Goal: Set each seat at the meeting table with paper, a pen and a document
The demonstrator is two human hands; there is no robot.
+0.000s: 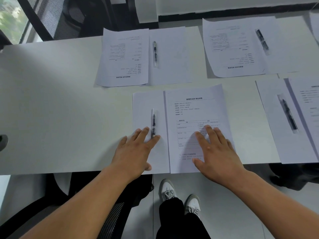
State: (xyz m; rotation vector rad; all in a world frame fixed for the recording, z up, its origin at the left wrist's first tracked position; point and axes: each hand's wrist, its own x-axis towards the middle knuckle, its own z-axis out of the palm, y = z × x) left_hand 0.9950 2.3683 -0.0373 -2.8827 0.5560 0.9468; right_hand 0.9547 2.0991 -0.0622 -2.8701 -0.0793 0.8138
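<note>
— What lay at the left of the near seat?
— The left hand (136, 149) rested flat with straight fingers on a blank sheet (148, 107) at frame centre, one fingertip touching the pen (153, 124) lying lengthwise on that sheet.
— And to its right?
— The right hand (215, 152) lay flat and spread on the printed document (195, 107), gripping nothing. Across the white table (51, 100), upper centre and upper right, two more sets lay; another at the right edge.
</note>
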